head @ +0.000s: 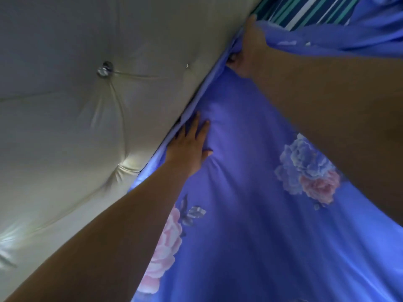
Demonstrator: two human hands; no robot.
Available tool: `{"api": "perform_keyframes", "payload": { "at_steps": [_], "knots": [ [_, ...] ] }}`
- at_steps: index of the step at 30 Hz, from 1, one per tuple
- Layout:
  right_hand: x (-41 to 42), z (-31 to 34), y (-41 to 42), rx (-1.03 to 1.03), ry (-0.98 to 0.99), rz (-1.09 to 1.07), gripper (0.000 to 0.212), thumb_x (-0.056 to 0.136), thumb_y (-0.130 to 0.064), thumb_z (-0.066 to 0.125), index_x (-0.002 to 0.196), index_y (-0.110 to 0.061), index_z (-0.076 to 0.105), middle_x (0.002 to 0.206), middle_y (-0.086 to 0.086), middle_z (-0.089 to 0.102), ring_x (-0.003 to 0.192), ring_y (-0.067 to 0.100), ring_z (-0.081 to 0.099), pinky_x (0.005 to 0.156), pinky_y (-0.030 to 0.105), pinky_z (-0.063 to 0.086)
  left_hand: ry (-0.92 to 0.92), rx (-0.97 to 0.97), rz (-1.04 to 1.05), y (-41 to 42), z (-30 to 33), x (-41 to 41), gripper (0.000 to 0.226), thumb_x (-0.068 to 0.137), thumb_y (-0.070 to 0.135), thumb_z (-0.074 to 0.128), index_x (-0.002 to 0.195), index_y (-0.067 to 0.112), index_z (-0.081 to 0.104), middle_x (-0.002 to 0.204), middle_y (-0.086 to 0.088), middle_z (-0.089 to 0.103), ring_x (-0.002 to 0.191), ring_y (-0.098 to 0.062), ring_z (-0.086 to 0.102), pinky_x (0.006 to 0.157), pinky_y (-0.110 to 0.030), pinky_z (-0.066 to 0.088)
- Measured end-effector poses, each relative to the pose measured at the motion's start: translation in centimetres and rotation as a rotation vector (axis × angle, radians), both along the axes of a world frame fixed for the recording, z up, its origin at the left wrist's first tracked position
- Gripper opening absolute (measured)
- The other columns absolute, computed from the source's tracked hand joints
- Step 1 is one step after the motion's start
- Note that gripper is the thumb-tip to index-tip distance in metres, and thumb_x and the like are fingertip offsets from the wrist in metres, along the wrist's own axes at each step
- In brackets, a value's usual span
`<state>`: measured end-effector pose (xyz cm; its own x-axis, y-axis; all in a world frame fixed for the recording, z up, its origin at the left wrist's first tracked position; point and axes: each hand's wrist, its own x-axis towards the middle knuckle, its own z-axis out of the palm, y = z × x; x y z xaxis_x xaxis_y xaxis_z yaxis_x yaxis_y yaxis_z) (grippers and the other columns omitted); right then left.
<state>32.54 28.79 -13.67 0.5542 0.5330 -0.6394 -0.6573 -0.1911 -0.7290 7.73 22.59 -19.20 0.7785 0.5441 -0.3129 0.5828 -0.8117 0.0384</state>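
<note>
A blue bedsheet (250, 203) printed with pink and pale blue flowers covers the bed from the centre to the lower right. My left hand (189, 144) lies flat on it with straight fingers, pressing the sheet's edge into the gap beside the cream tufted headboard (76, 105). Farther along that gap, my right hand (248, 51) grips a bunched fold of the same sheet, fingers curled under the fabric and partly hidden by it.
The padded headboard with shiny buttons fills the whole left side. A green, white and navy striped fabric (305, 9) shows at the top right, beyond the loose, rumpled part of the sheet (359, 33).
</note>
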Motion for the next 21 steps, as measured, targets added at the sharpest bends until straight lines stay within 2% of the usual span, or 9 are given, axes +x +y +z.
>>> {"api": "perform_keyframes", "payload": {
  "at_steps": [2,5,7,9,12,14,17,19,21],
  "knots": [
    [-0.6,-1.1,0.6,0.040,0.061,0.003,0.072,0.083,-0.075,0.035,0.111,-0.012,0.056,0.103,0.008,0.066,0.089,0.025,0.065,0.076,0.038,0.056,-0.026,-0.070,0.145,0.1,0.1,-0.2,0.087,0.089,0.060,0.047,0.152,0.027,-0.003,0.160,-0.005,0.001,0.143,-0.029,0.018,0.112,-0.041,0.025],
    [-2.6,-3.0,0.6,0.069,0.158,-0.092,0.062,0.081,-0.070,0.051,0.087,-0.009,0.056,0.076,0.006,0.067,0.068,0.020,0.064,0.064,0.030,0.054,-0.212,-0.086,0.330,0.3,-0.4,-0.6,0.093,0.086,0.060,0.052,0.153,0.023,-0.001,0.159,-0.003,0.011,0.144,-0.026,0.019,0.111,-0.042,0.027],
    [-4.1,-4.8,0.4,0.044,0.150,-0.138,0.055,0.084,-0.062,0.055,0.102,-0.011,0.061,0.095,0.006,0.073,0.090,0.022,0.068,0.079,0.036,0.057,-0.278,-0.069,0.413,0.0,-0.7,-0.7,0.092,0.086,0.058,0.054,0.153,0.023,0.001,0.159,0.000,0.014,0.143,-0.025,0.021,0.108,-0.046,0.032],
    [-6.1,-5.1,0.2,-0.074,-0.076,-0.207,0.051,0.093,-0.048,0.048,0.125,-0.009,0.055,0.122,0.013,0.063,0.115,0.029,0.058,0.097,0.041,0.048,-0.248,0.003,0.406,-0.7,-1.2,-0.9,0.088,0.086,0.056,0.053,0.153,0.027,0.004,0.158,0.001,0.018,0.139,-0.027,0.030,0.100,-0.048,0.039],
    [-9.0,-4.4,0.1,-0.152,-0.354,-0.360,0.043,0.099,-0.024,0.045,0.130,0.005,0.048,0.129,0.022,0.056,0.120,0.030,0.052,0.100,0.031,0.040,-0.230,0.170,0.251,-1.6,-1.6,-1.6,0.076,0.087,0.050,0.052,0.150,0.028,0.017,0.156,-0.002,0.027,0.125,-0.032,0.048,0.087,-0.044,0.049],
    [-10.0,-3.5,0.4,0.002,-0.214,-0.211,0.053,0.095,-0.043,0.046,0.130,-0.004,0.052,0.128,0.013,0.060,0.117,0.021,0.054,0.102,0.025,0.039,-0.235,0.232,0.177,-1.5,-2.0,-2.5,0.071,0.088,0.048,0.050,0.149,0.024,0.025,0.155,-0.005,0.029,0.125,-0.030,0.049,0.088,-0.040,0.049],
    [-7.6,-4.0,0.7,0.202,0.283,-0.102,0.070,0.084,-0.072,0.041,0.120,-0.015,0.060,0.109,0.005,0.070,0.107,0.021,0.062,0.092,0.034,0.049,-0.244,0.091,0.354,-1.0,-2.2,-3.8,0.077,0.089,0.055,0.049,0.151,0.019,0.022,0.155,-0.008,0.028,0.136,-0.031,0.037,0.106,-0.043,0.035],
    [-6.7,-3.7,0.1,0.201,0.352,-0.050,0.076,0.089,-0.073,0.025,0.110,-0.008,0.061,0.090,0.014,0.073,0.085,0.025,0.068,0.073,0.036,0.056,-0.197,0.003,0.568,-0.8,-2.0,-4.1,0.083,0.088,0.061,0.046,0.151,0.015,0.018,0.155,-0.012,0.027,0.140,-0.031,0.028,0.113,-0.042,0.024],
    [-8.4,-3.4,-1.1,0.203,0.290,-0.041,0.079,0.090,-0.072,0.021,0.113,-0.008,0.061,0.104,0.016,0.070,0.094,0.029,0.068,0.079,0.043,0.058,-0.156,-0.037,0.724,-0.9,-1.8,-4.3,0.074,0.092,0.057,0.043,0.147,0.009,0.028,0.148,-0.019,0.037,0.136,-0.035,0.035,0.110,-0.043,0.027]
  ]
}}
